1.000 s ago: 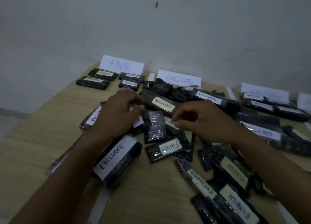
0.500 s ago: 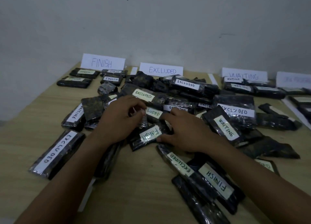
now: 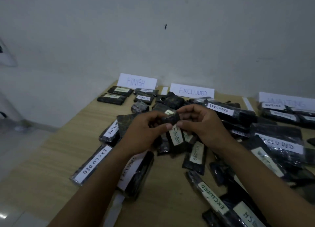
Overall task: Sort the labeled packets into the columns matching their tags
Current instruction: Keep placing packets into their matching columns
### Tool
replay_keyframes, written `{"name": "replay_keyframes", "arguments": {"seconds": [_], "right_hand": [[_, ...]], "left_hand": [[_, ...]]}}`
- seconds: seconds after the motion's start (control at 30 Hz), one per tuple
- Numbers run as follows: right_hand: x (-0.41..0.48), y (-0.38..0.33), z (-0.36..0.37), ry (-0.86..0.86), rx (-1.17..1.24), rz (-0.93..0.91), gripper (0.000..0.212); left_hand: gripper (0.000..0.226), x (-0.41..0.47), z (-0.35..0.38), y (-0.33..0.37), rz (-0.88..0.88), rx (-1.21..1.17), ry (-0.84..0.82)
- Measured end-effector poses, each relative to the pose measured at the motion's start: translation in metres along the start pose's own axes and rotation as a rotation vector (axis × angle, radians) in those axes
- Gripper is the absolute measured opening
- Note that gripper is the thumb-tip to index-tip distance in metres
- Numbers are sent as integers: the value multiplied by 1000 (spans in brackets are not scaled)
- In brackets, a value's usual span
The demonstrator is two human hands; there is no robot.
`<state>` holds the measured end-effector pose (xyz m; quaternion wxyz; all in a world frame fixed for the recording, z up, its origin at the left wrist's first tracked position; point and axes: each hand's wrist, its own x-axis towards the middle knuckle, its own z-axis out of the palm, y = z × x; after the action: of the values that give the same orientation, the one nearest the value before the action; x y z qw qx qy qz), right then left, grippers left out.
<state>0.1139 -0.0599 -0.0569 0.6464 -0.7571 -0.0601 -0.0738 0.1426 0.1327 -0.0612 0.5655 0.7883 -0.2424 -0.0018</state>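
The left hand (image 3: 144, 131) and the right hand (image 3: 202, 122) meet above the middle of the pile. Each has its fingers curled and pinches one end of a small dark packet (image 3: 169, 119), which is held up off the counter (image 3: 51, 167) (its tag is mostly hidden, so I cannot read the word). Directly below the hands lies a FINISH packet (image 3: 176, 136), with a small EXCLUDED packet (image 3: 196, 154) just beside it on the right. More loose packets lie around both forearms. A long EXCLUDED packet (image 3: 94, 163) sits left of the left forearm, and a WAITING packet (image 3: 110, 131) lies just beyond it. Three cards stand against the wall (image 3: 153, 39): the FINISH card (image 3: 137, 81), the EXCLUDED card (image 3: 192, 91) and the WAITING card (image 3: 286, 101). Each card has tagged packets lying in front of it.
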Motion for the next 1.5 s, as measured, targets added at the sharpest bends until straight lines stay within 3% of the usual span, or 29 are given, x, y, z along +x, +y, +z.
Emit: {"name": "replay_keyframes", "arguments": {"seconds": [0.07, 0.17, 0.33, 0.43, 0.53, 0.73, 0.83, 0.93, 1.23, 1.5], "right_hand": [[6, 7, 8, 79, -102, -6, 24], [11, 22, 15, 152, -457, -60, 24], [11, 45, 17, 53, -859, -209, 31], [10, 56, 20, 2, -952, -291, 30], [10, 58, 20, 16, -938, -283, 28], [8, 59, 21, 20, -926, -296, 34], [8, 59, 20, 21, -924, -293, 35], [8, 59, 19, 17, -923, -285, 37], [5, 57, 20, 6, -925, -290, 39], [4, 55, 18, -12, -945, -294, 33]], "left_hand": [[15, 7, -19, 1, -72, -200, 163], [18, 28, -62, -11, -170, -413, 460], [17, 67, -131, -76, -364, -291, 741], [13, 77, -148, -116, -483, -3, 829], [23, 76, -144, -140, -578, 246, 815], [30, 79, -139, -156, -568, 564, 734], [36, 76, -135, -151, -419, 673, 672], [36, 72, -131, -152, -286, 822, 482], [43, 73, -129, -152, -335, 936, 445], [39, 69, -126, -145, -330, 805, 507]]}}
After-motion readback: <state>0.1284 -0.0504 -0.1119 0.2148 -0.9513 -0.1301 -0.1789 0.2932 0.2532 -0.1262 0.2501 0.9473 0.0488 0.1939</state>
